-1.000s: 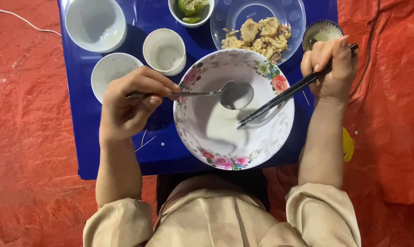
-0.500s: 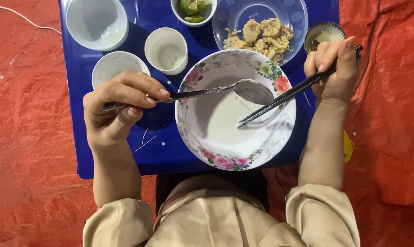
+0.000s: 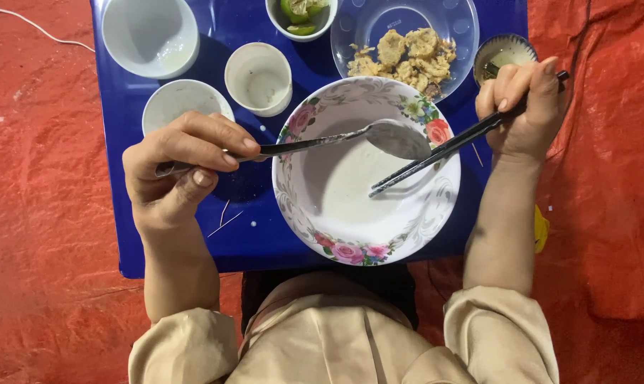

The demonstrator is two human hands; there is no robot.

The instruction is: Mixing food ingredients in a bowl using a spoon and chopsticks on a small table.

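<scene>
Left hand (image 3: pixel 176 171) is closed around the handle of a metal spoon (image 3: pixel 336 140), thumb and fingers pinching it; the spoon's bowl sits over the far inner side of the flowered bowl (image 3: pixel 315 213), above the thin white liquid. Right hand (image 3: pixel 524 114) is curled tight on a pair of dark chopsticks (image 3: pixel 436 155), tips angled down into the same bowl, just beside the spoon's bowl. Flowered bowl stands at the near edge of the blue table (image 3: pixel 215 35), right in front of the person. Behind it: glass plate (image 3: pixel 460 21) with fried pieces, small white cup (image 3: pixel 258 78), two white bowls (image 3: pixel 150 35), a lime dish (image 3: pixel 301 18), a small sauce dish (image 3: pixel 505 55). Red tarp (image 3: pixel 38 178) underneath.
</scene>
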